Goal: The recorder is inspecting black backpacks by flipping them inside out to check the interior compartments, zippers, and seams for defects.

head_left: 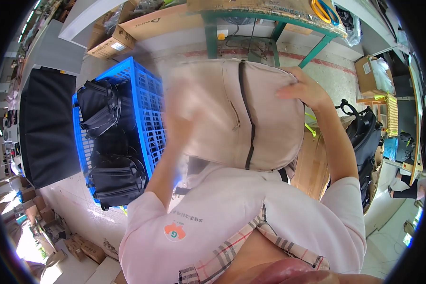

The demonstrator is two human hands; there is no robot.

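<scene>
A beige backpack (274,118) lies across in front of my body, its front panel turned up. A black zipper strip runs over it, and a smaller zipper with a dangling pull sits to the left of that. My right hand (303,90) grips the bag's far right edge, fingers bent over the fabric. Over the bag's left part, my left hand (182,118) is smeared by motion, so its fingers cannot be made out. The bag's left end is blurred too.
To my left stands a blue plastic crate (136,90) holding black backpacks (117,177). More black bags (364,137) are at right, beside a cardboard sheet (312,161). A green-legged table (265,20) stands ahead. Cardboard boxes (112,45) sit at the far left.
</scene>
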